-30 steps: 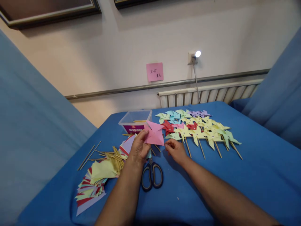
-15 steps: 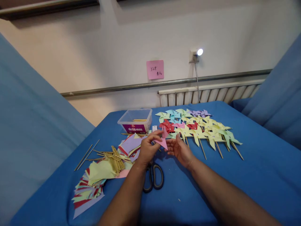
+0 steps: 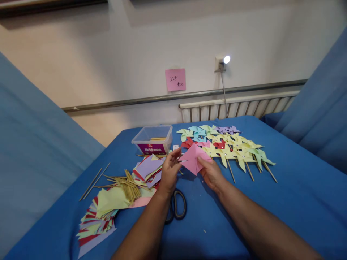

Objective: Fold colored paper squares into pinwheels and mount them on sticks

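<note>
A square of pink paper point(image 3: 193, 159) with slits cut in from its corners is held up above the table, flat side towards me. My right hand point(image 3: 211, 174) pinches it, thumb pressed on its front and the fingers behind. My left hand point(image 3: 170, 169) is at the paper's left corner, thumb and fingers apart; whether it touches the corner I cannot tell. Black-handled scissors point(image 3: 180, 205) lie below, partly hidden by my left forearm.
Finished paper pinwheels point(image 3: 242, 157) on sticks lie at the back right. A clear plastic box point(image 3: 153, 146) stands at the back left. Nearer are coloured paper sheets point(image 3: 148, 167), a heap of sticks point(image 3: 131, 187) and a fanned paper stack point(image 3: 94, 229). Two sticks point(image 3: 90, 184) lie farther left.
The pink paper, folded in at a corner in my left hand before, is now spread flat. My right hand, open before, has taken hold of it; my left hand has let go.
</note>
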Demonstrator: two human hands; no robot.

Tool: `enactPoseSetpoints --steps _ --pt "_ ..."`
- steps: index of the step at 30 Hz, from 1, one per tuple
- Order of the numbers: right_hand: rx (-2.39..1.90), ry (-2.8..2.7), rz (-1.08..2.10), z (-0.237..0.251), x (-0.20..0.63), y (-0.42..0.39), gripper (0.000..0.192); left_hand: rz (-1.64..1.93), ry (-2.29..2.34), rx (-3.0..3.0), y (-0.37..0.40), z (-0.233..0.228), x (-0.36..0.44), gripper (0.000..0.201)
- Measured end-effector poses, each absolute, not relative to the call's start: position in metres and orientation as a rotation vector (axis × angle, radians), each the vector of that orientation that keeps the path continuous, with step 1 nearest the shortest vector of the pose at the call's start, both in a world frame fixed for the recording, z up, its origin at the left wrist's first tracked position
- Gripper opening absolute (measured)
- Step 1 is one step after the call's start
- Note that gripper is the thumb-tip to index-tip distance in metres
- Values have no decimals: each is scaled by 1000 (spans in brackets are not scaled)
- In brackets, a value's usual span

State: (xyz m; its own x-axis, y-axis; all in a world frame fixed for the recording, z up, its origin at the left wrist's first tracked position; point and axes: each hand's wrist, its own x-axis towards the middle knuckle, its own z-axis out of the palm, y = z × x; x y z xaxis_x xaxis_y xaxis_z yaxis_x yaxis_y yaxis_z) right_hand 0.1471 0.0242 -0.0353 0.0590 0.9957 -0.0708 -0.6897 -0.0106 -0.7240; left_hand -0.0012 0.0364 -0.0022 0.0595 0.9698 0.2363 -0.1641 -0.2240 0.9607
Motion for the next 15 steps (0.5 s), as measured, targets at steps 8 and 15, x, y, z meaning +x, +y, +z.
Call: enactPoseSetpoints --steps 8,15 --pt "-682 -529 1446 -34 146 21 36 1215 786 905 28 -5 12 37" --pt "-752 -549 1432 -40 147 21 27 1294 877 822 31 -11 12 37"
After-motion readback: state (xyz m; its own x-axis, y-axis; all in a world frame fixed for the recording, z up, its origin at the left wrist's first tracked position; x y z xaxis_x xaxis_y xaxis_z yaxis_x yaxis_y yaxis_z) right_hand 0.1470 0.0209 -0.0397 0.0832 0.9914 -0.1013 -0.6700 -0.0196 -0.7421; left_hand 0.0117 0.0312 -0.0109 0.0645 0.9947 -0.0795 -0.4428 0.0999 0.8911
